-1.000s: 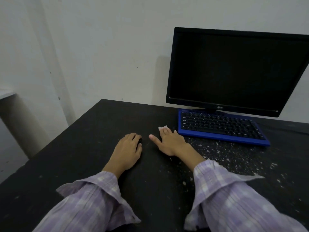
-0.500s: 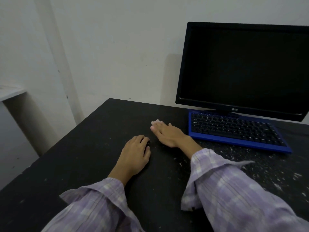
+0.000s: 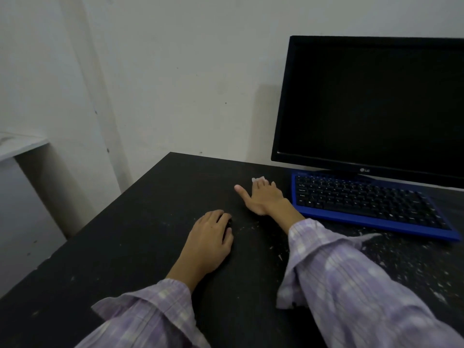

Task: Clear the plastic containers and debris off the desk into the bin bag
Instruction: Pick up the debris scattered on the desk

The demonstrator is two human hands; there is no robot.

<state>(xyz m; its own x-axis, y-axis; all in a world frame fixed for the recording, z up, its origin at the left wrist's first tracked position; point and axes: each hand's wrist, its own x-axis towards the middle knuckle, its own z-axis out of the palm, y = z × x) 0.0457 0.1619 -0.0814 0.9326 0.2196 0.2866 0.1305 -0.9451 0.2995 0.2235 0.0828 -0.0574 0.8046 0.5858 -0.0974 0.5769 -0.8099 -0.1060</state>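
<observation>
So the right hand (image 3: 263, 199) lies flat, fingers straight and thumb spread, pressing a small pale scrap (image 3: 258, 179) onto the black desk (image 3: 150, 222) just left of the blue keyboard (image 3: 364, 202). The left hand (image 3: 209, 239) rests further left of the keyboard, nearer the person, fingers curled over something dark; I can't tell what. White debris (image 3: 414, 259) litters the desk in front of the keyboard. My worry: sweeping flat-handed this close could shove crumbs under or into the keyboard, or off the desk edge. No bin bag or containers in sight, so stuff may just land on the floor.
</observation>
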